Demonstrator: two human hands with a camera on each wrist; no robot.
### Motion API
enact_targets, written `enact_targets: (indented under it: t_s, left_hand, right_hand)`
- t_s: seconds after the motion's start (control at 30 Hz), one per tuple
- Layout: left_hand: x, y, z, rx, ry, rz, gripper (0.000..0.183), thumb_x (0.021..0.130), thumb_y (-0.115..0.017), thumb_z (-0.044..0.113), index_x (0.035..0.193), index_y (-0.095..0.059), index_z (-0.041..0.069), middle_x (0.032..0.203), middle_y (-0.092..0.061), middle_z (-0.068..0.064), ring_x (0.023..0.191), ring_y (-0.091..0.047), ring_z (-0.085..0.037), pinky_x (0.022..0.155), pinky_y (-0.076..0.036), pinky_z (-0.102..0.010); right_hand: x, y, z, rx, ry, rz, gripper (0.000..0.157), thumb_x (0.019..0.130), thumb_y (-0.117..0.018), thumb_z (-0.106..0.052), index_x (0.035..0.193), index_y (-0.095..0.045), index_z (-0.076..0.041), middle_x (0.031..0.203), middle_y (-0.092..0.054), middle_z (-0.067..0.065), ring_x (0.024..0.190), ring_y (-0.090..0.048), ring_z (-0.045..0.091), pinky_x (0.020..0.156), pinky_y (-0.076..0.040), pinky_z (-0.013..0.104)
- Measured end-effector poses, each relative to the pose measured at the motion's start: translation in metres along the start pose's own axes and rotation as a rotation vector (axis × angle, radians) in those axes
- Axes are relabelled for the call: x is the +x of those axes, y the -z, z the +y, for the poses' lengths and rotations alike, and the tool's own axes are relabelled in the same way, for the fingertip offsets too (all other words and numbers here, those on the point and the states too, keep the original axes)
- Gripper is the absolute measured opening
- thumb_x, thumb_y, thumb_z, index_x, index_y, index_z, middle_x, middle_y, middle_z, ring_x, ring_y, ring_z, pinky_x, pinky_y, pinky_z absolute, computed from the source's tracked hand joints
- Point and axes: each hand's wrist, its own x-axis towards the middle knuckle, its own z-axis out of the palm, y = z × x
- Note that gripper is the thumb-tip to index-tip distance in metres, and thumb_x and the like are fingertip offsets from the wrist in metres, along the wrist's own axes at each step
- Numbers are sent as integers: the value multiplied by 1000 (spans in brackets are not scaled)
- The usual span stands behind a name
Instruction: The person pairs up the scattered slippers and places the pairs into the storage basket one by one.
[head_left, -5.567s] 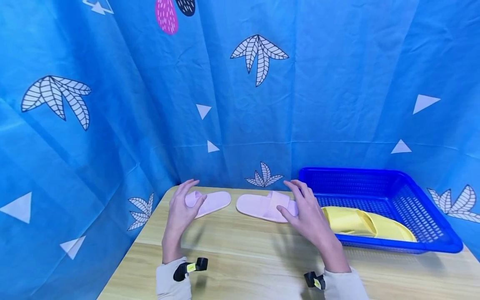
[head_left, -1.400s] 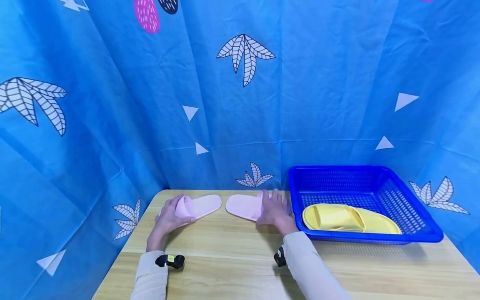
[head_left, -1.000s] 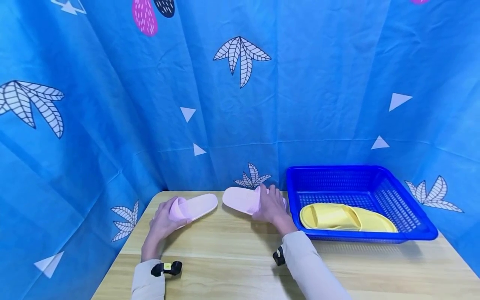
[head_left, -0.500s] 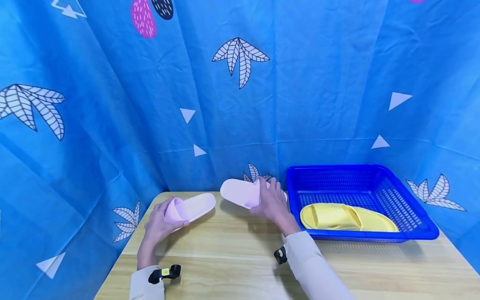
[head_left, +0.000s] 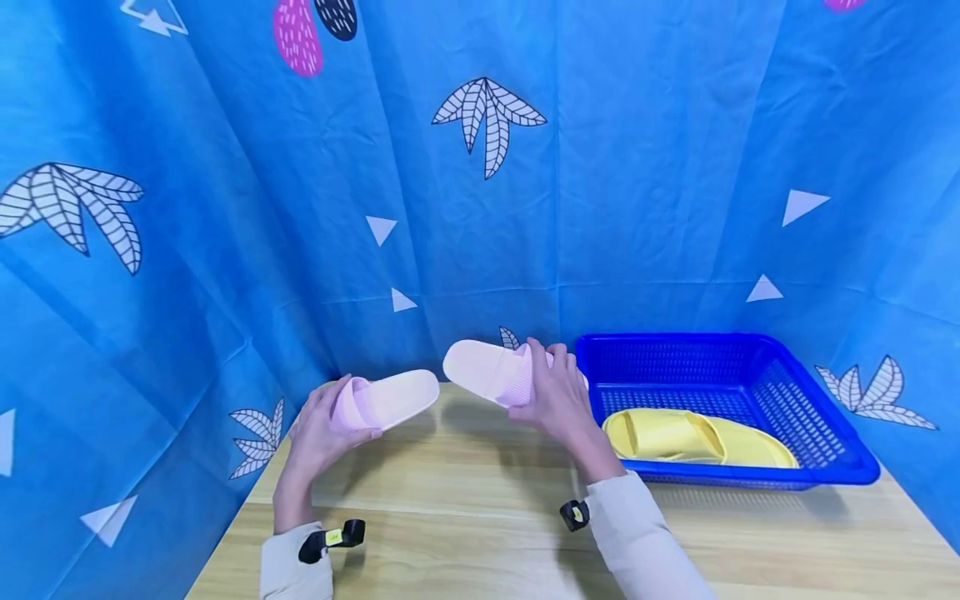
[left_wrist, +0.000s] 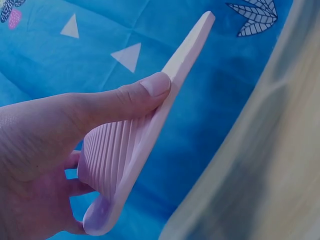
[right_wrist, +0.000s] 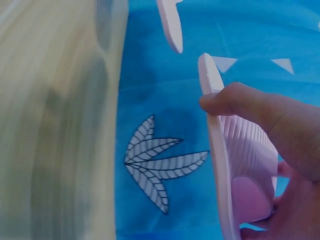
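Two pale pink slippers with ribbed straps are up off the table, heel ends pointing toward each other. My left hand (head_left: 318,429) grips the left slipper (head_left: 401,398) around its strap end, thumb along the near sole edge. In the left wrist view that slipper (left_wrist: 150,135) tilts steeply, fingers behind the strap. My right hand (head_left: 558,396) holds the right slipper (head_left: 476,367) the same way, covering much of its toe end. The right wrist view shows the thumb on the sole edge of this slipper (right_wrist: 218,150). A narrow gap separates the two heels.
A blue plastic basket (head_left: 843,425) stands on the right of the wooden table (head_left: 450,533), just beyond my right hand. Inside it lies a yellow slipper (head_left: 675,433). A blue patterned curtain (head_left: 637,208) hangs close behind the table's back edge.
Earlier both hands hovered open near the pink slippers lying on the table. They then took hold of them and lifted them, the right one first; both have kept rising since half a second ago.
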Motion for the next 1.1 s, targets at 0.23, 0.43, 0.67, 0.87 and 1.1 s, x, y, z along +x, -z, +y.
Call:
enact_targets:
  t_s: [0.23, 0.43, 0.67, 0.87, 1.1]
  left_hand:
    - [-5, 5, 11, 16, -28, 18, 108, 69, -95, 46, 157, -40, 17, 146, -43, -23, 128, -39, -46, 95, -32, -68]
    - [-8, 11, 24, 17, -59, 31, 108, 69, -94, 46, 158, -40, 17, 147, -42, -22, 129, -39, -46, 97, -31, -73]
    - [-8, 17, 41, 17, -115, 50, 106, 69, -96, 40, 157, -42, 17, 146, -44, -20, 130, -40, -44, 100, -29, -73]
    - [-8, 22, 59, 5, -151, 71, 105, 67, -97, 36, 155, -44, 17, 147, -45, -19, 132, -39, -43, 100, -27, -73]
    - [-8, 26, 73, 19, -173, 89, 104, 65, -98, 35, 154, -46, 20, 147, -45, -18, 133, -40, -42, 100, -28, -70]
  right_hand:
    - [-10, 16, -1, -29, 45, 55, 112, 60, -98, -39, 152, -40, -13, 131, -47, 20, 112, -46, 36, 91, -44, 53]
    - [-19, 32, 1, -53, 86, 114, 113, 58, -97, -37, 152, -40, -9, 130, -48, 22, 113, -47, 39, 101, -38, 60]
    - [-31, 47, 4, -63, 112, 169, 113, 59, -96, -37, 152, -40, -9, 133, -47, 22, 118, -44, 42, 106, -31, 65]
    - [-46, 56, 10, -68, 85, 180, 115, 59, -98, -36, 154, -39, -12, 137, -46, 22, 124, -42, 45, 108, -23, 74]
    - [-61, 68, 21, -67, 84, 218, 113, 58, -98, -32, 154, -40, -13, 137, -46, 23, 124, -42, 46, 104, -21, 80]
